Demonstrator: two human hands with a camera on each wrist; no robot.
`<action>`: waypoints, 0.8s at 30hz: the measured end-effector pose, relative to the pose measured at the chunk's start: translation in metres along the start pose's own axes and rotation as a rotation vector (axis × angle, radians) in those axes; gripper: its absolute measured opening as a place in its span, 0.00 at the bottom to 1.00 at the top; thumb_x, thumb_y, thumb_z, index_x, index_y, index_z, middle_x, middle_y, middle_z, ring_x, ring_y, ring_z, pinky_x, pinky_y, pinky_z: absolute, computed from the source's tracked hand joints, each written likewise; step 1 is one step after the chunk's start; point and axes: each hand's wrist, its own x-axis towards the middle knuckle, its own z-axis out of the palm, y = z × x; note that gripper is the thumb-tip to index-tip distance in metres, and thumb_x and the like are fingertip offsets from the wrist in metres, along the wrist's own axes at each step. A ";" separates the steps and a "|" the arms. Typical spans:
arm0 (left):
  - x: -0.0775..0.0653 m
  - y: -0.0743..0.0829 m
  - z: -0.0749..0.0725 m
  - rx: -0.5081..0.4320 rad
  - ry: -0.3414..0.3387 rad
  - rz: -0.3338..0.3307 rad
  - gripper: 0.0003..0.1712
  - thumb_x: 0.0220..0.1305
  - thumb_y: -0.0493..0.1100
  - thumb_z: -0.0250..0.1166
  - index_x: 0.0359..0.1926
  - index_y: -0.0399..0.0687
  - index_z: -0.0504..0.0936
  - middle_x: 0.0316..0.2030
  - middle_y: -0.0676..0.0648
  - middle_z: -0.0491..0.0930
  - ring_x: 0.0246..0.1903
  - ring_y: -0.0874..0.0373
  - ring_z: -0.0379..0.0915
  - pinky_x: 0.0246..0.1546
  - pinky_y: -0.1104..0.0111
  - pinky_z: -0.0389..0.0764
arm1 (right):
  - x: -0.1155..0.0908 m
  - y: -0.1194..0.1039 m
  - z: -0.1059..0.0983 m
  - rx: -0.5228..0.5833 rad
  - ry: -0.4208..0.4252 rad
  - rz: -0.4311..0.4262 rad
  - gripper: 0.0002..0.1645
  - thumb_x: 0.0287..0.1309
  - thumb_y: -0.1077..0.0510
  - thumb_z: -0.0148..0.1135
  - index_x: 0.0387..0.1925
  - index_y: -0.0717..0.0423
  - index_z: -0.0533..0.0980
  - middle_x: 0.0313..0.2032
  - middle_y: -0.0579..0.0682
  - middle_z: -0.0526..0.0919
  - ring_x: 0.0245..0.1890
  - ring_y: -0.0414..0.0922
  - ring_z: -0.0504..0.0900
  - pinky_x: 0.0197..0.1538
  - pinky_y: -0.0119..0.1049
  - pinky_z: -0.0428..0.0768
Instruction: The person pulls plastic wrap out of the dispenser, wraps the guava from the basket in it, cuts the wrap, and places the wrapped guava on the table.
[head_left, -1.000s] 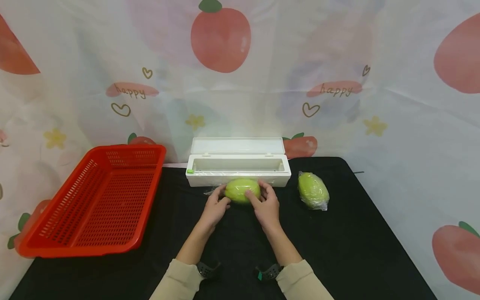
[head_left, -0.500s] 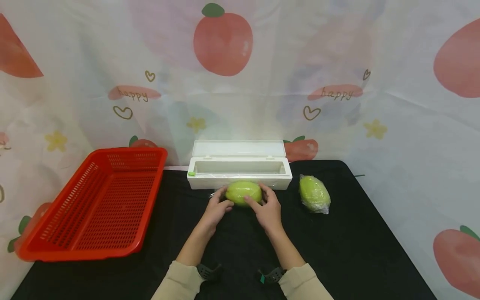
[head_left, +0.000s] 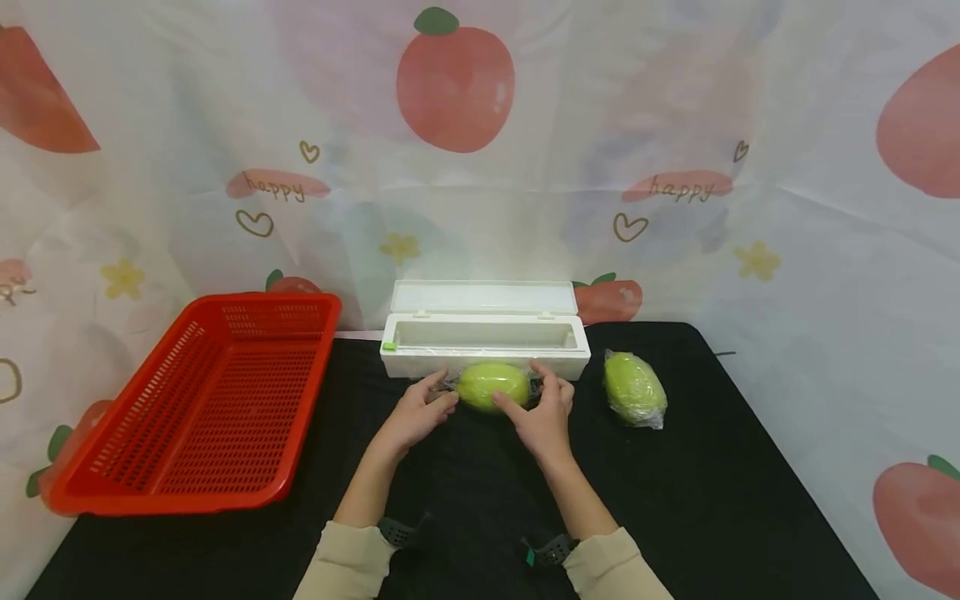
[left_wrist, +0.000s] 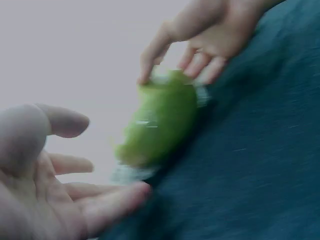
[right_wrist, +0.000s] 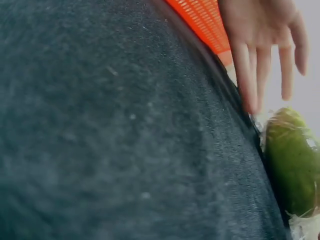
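A yellow-green oval fruit [head_left: 492, 387] in clear cling film lies on the black cloth, with loose film at both ends. My right hand [head_left: 543, 421] holds its right end, thumb on the near side and fingers round the end. Beside the left end is my left hand [head_left: 414, 415], fingers spread and extended toward the loose film. The left wrist view, blurred, has a gap between this hand's thumb and fingers, close to the fruit [left_wrist: 160, 120]. Right behind the fruit stands a white cling film box [head_left: 412, 367], lid up.
A second wrapped green fruit [head_left: 634, 389] lies to the right on the black-covered table [head_left: 712, 500]. At the left stands a red plastic basket [head_left: 306, 400]. A patterned curtain [head_left: 525, 225] hangs behind the table.
My left hand has drawn away from the fruit to the left, leaving more film showing at that end. The right hand stays at the fruit's right end.
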 end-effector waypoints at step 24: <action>0.034 -0.032 -0.042 0.101 0.623 0.147 0.43 0.60 0.48 0.73 0.71 0.44 0.64 0.62 0.36 0.71 0.60 0.40 0.72 0.62 0.49 0.73 | 0.006 -0.059 0.009 0.021 -0.108 -0.443 0.22 0.58 0.54 0.69 0.53 0.56 0.79 0.51 0.51 0.78 0.53 0.56 0.76 0.55 0.56 0.76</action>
